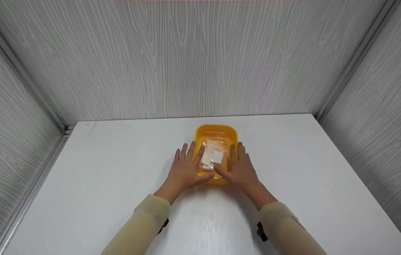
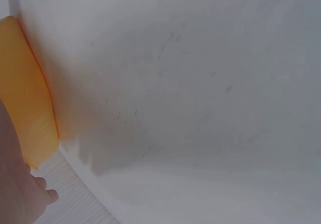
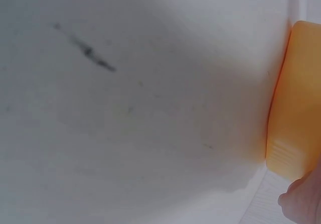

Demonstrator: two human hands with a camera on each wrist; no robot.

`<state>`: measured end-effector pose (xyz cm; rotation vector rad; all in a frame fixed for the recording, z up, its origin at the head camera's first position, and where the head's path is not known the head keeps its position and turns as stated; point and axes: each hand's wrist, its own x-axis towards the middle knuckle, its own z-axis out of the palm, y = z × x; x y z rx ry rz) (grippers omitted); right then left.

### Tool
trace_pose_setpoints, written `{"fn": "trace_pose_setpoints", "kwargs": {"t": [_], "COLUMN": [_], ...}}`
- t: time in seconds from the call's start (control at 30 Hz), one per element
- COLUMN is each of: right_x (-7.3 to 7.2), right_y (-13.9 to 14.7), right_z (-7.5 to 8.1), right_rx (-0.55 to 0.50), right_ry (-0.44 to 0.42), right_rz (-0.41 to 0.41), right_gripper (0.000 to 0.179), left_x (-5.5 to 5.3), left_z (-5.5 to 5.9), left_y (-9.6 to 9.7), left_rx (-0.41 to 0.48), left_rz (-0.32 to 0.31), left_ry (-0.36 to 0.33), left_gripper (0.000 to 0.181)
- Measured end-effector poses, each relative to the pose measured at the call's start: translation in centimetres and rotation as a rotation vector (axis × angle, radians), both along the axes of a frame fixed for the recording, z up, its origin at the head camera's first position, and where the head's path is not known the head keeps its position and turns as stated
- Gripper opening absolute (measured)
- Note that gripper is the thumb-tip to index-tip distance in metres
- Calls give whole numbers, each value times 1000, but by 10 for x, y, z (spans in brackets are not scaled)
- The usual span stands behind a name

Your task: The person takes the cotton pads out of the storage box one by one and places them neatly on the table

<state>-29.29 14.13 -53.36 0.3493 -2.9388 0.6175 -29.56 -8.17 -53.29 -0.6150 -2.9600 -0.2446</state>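
A yellow plastic tray with rounded corners stands on the white table, towards its back wall. Inside it lie several small clear plastic bags, some with white contents. My left hand is at the tray's left side, fingers straight and spread, thumb over the near corner. On the opposite side my right hand has its fingers stretched forward along the rim, its thumb reaching in over the bags. In the left wrist view the tray's outer wall stands beside the hand. The right wrist view shows the other outer wall above the fingertips.
The white tabletop extends around the tray. A grey wood-grain panel rises behind it, with similar panels on the left and right.
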Motion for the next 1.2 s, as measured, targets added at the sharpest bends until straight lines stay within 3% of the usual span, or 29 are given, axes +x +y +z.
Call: {"fn": "trace_pose_setpoints", "kwargs": {"t": [0.63,1.2], "right_x": [6,8], "right_y": [-9,-17], "right_z": [2,-5], "right_rx": [-45,-17], "right_ry": [-11,8], "right_rz": [1,26], "right_gripper": [102,102], "left_x": [4,11], "left_z": [-4,-5], "left_y": [-9,-18], "left_rx": [32,39], "left_rz": [1,-3], "left_ry": [17,16], "left_gripper": [106,106]}}
